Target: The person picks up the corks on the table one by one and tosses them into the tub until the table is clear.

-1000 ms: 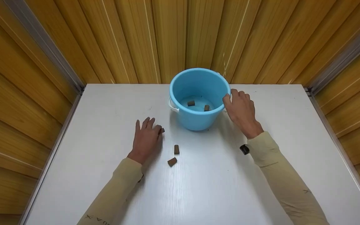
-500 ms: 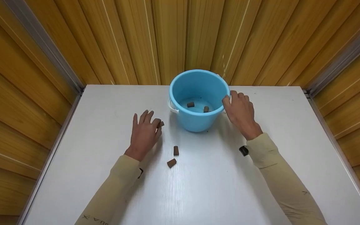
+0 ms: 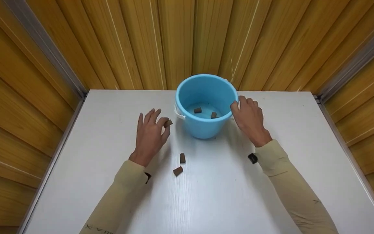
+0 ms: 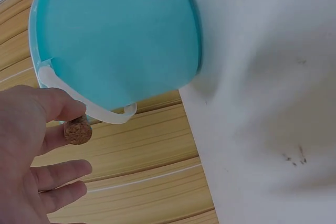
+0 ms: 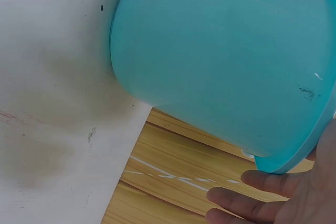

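My left hand (image 3: 149,139) pinches a cork (image 3: 169,123) between thumb and index finger, with the other fingers spread. It is raised above the table, just left of the light blue bucket (image 3: 205,128). Seen from the left wrist, the cork's round speckled end (image 4: 79,132) faces the camera. My right hand (image 3: 249,118) grips the bucket's right rim, thumb at the inner edge and fingers outside. Two corks lie on the bucket's floor, one left (image 3: 197,110) and one right (image 3: 213,115). Nearer me on the table are an upper cork (image 3: 182,158) and a lower cork (image 3: 178,171).
The bucket stands upright near the back edge of the white table (image 3: 213,201). Its white handle (image 3: 179,112) hangs down on the left side. Wood-patterned panels (image 3: 174,42) enclose the table at the back and both sides.
My left hand has lifted off the table with the cork, moving slightly away from me. The right hand stays on the bucket's rim. The whole head view has shifted slightly downward.
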Available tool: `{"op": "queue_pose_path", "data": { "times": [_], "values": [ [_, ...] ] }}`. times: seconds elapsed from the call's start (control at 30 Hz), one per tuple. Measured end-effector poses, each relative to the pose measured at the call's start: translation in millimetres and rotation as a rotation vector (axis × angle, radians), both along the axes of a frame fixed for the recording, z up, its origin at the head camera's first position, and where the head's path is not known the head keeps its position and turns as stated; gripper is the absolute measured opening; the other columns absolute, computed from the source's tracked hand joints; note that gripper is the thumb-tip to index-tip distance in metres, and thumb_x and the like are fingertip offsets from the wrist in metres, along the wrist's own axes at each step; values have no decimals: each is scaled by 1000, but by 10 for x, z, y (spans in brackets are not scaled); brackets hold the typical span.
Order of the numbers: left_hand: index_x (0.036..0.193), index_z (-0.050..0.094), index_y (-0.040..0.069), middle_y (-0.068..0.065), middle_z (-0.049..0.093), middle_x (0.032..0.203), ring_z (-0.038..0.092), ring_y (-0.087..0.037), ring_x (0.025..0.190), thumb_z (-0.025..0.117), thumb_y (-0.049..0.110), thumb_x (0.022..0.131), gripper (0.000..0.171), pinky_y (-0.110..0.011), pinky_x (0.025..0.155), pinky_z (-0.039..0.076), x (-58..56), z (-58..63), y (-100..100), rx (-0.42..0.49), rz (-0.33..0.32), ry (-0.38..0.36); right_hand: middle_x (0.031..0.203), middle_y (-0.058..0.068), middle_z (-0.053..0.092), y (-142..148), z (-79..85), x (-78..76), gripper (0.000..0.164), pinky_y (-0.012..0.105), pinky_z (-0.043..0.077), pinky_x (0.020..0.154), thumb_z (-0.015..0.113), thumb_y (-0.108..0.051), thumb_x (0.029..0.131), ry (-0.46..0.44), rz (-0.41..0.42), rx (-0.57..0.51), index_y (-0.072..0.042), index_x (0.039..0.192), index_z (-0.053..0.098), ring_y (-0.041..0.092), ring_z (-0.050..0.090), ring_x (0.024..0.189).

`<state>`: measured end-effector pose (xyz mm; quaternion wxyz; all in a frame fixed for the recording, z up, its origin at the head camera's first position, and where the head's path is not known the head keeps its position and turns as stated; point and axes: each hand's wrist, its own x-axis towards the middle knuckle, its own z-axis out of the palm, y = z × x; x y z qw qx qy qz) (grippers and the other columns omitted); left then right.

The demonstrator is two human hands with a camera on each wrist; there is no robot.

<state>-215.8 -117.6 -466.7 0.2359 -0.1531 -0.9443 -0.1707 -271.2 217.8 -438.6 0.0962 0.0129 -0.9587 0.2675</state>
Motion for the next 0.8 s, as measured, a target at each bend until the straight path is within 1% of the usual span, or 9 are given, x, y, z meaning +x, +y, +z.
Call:
{"op": "queue_pose_path", "data": {
  "times": [0.13,0.2,0.37,0.5,0.63,0.73,0.8],
  "values": [
    [116,79,9,-21,64,143,51,-42,142,77,17,97,21,-71,117,30,-9,67,57,65,-7,49,121,30,61,4,5,-9,63,63,47,93,33,-40,110,-5,-4,-1,8,145,53,46,54,110],
    [117,78,9,-20,63,144,51,-41,142,78,18,97,22,-70,117,29,-15,104,90,86,-11,60,121,30,61,4,9,-9,63,63,47,93,33,-40,110,-6,-7,-3,8,145,53,46,54,111],
    [120,78,10,-19,62,146,50,-40,143,79,20,97,26,-69,119,27,-37,193,177,109,-7,51,124,30,60,-6,13,-14,62,64,46,96,34,-39,110,-18,-8,3,8,146,52,46,54,114],
    [122,78,10,-18,62,147,49,-40,144,80,22,96,28,-69,119,26,-60,260,243,136,-11,52,123,30,61,-13,17,-22,62,64,46,96,34,-39,110,-11,-11,2,8,145,53,46,54,113],
    [123,78,10,-17,62,147,49,-39,144,81,22,96,30,-69,119,27,-87,302,296,165,-18,65,119,31,62,-17,23,-13,62,64,47,92,34,-38,109,19,-6,-10,9,143,55,47,55,110],
    [123,78,11,-17,62,147,49,-39,144,81,22,95,30,-69,119,28,-111,327,330,190,-18,59,118,31,62,-14,23,-11,63,64,47,91,33,-38,109,35,0,-13,10,143,56,48,55,110],
    [123,78,10,-17,62,147,49,-39,144,81,23,96,30,-68,119,28,-129,342,352,210,-17,49,118,31,62,-12,23,-14,64,64,46,92,33,-38,109,29,1,-14,10,143,55,48,55,110]
  ]
}}
